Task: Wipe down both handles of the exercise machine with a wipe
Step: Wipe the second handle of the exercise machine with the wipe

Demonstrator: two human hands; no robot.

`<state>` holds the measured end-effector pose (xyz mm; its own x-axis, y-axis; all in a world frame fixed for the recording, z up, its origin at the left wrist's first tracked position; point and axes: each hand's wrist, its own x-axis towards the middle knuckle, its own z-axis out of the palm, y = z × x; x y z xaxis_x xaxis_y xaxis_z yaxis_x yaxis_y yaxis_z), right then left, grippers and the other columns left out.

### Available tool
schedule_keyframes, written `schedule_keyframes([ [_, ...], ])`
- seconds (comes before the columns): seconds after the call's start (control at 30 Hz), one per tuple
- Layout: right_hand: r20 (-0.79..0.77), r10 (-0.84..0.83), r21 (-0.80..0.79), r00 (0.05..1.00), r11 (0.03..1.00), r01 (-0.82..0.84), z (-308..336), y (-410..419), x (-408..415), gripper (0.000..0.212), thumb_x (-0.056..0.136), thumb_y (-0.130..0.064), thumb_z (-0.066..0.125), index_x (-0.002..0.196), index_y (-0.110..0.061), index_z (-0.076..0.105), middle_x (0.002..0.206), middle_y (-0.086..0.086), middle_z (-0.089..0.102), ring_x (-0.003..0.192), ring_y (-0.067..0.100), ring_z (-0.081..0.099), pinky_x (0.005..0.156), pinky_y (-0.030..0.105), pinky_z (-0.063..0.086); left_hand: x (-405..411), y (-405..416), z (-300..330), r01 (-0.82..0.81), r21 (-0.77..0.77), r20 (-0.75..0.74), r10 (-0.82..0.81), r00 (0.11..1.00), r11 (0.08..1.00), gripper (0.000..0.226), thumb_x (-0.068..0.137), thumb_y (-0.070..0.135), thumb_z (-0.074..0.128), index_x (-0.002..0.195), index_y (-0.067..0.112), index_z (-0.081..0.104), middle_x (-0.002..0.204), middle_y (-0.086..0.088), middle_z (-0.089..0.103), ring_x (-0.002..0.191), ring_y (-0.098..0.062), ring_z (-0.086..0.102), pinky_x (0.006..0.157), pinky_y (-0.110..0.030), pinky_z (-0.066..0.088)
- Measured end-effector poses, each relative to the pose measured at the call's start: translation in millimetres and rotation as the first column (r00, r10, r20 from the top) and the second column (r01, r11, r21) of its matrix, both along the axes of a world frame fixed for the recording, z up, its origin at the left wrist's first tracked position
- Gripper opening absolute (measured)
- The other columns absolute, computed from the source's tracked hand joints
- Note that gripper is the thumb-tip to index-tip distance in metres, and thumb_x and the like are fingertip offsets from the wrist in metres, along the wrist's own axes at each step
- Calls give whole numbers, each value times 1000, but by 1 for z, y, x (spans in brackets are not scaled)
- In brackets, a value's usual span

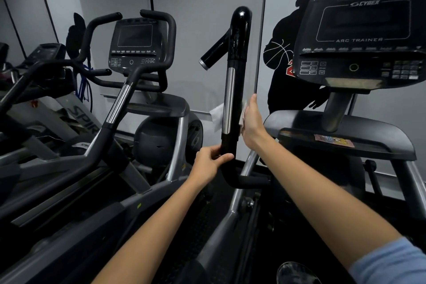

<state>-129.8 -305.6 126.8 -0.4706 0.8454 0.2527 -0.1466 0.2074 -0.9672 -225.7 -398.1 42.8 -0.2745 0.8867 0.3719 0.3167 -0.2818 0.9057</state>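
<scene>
Upright handle (232, 80) beside the console (359, 37). Left hand (211, 163) grips its lower black section, fingers curled round it. Right hand (252, 120), higher up, presses the white wipe (217, 114) round the chrome part, fingers wrapped behind.

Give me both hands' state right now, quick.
Left hand: grip closed around the lower handle.
Right hand: holding the wipe wrapped around the handle's middle.
</scene>
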Motion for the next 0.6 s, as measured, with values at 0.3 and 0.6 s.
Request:
schedule_keyframes([
  [0.3, -73, -52, 30, 996, 998, 54, 48, -20, 0, 74, 93, -62, 4, 145, -15, 30, 148, 8, 37, 134, 20, 36, 113, 37, 25, 1, 0, -1, -1, -4, 5, 1, 1000, 1000, 23, 81, 20, 71, 104, 19, 71, 97, 1, 74, 97, -10, 68, 96, -36, 51],
  [0.6, -92, -174, 337, 980, 921, 195, 73, -35, -13, 66, 94, -61, 13, 140, -18, 31, 146, 0, 33, 137, 16, 23, 117, 32, 9, 1, 3, -1, -29, -5, -2, 29, 1000, 1000, 24, 81, 16, 71, 104, 21, 70, 92, 8, 72, 92, -8, 68, 92, -33, 53],
])
